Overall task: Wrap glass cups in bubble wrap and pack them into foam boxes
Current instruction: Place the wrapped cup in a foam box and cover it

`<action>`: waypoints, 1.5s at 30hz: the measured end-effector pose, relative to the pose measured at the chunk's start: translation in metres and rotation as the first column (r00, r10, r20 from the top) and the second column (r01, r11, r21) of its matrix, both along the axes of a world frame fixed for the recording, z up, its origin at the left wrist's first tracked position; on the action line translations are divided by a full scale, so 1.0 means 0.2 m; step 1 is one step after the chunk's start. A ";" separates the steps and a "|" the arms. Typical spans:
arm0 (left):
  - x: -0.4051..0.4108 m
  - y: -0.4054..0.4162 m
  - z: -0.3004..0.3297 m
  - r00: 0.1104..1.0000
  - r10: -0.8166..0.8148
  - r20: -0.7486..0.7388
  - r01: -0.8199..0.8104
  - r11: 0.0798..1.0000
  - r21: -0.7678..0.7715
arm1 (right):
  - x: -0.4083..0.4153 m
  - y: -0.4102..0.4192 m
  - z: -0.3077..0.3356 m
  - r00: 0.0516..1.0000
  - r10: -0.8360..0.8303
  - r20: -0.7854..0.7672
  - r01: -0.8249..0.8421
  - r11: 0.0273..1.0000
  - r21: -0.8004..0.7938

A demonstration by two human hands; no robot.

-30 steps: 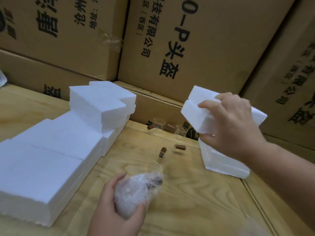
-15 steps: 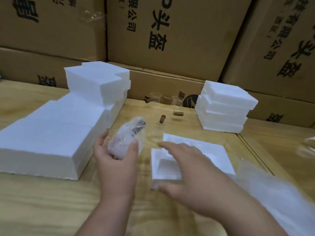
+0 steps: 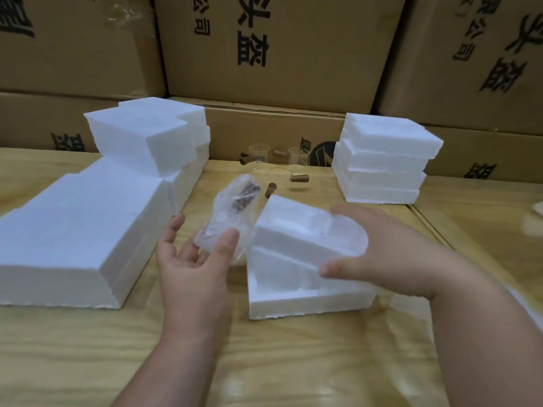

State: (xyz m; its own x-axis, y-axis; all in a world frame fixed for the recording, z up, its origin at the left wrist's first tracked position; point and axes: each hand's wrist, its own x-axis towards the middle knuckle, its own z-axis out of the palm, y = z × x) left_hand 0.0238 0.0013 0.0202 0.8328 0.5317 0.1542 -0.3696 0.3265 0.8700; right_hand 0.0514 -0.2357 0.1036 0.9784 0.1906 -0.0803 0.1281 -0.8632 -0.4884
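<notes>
My left hand (image 3: 192, 261) holds a cup wrapped in bubble wrap (image 3: 232, 212) between thumb and fingers, its brown handle showing through the plastic. My right hand (image 3: 379, 251) grips the white foam lid (image 3: 299, 227) and tilts it up off the open foam box base (image 3: 296, 301) on the wooden table. The wrapped cup hangs just left of the raised lid. Three bare glass cups with brown wooden handles (image 3: 266, 160) stand at the back of the table.
A large pile of foam boxes (image 3: 88, 218) fills the left side. A smaller foam stack (image 3: 385, 160) stands at the back right. Printed cardboard cartons (image 3: 279, 48) wall off the rear. A clear plastic sheet (image 3: 526, 295) lies at the right edge.
The foam box came from the right stack down to the table in front of me. My right hand has now lifted its lid. The wrapped cup moved up and right toward the box.
</notes>
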 end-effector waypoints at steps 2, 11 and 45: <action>-0.01 -0.01 0.00 0.998 -0.040 0.050 0.037 0.998 0.057 | 0.01 -0.05 0.02 0.994 -0.095 0.058 0.085 0.983 0.162; -0.03 -0.08 -0.08 0.973 -0.206 -0.107 0.226 0.732 0.642 | 0.04 -0.10 0.00 0.947 -0.297 0.123 0.256 0.928 0.270; 0.00 -0.04 -0.05 0.998 -0.063 -0.008 0.063 0.983 0.175 | -0.02 0.12 0.01 0.916 0.215 0.339 -0.223 0.975 -0.016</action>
State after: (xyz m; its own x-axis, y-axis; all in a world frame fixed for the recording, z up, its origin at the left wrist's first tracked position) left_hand 0.0231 -0.0066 0.0096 0.8643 0.4429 0.2385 -0.3511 0.1918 0.9165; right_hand 0.0468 -0.2107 0.1063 0.8805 0.4011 0.2528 0.4727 -0.7840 -0.4024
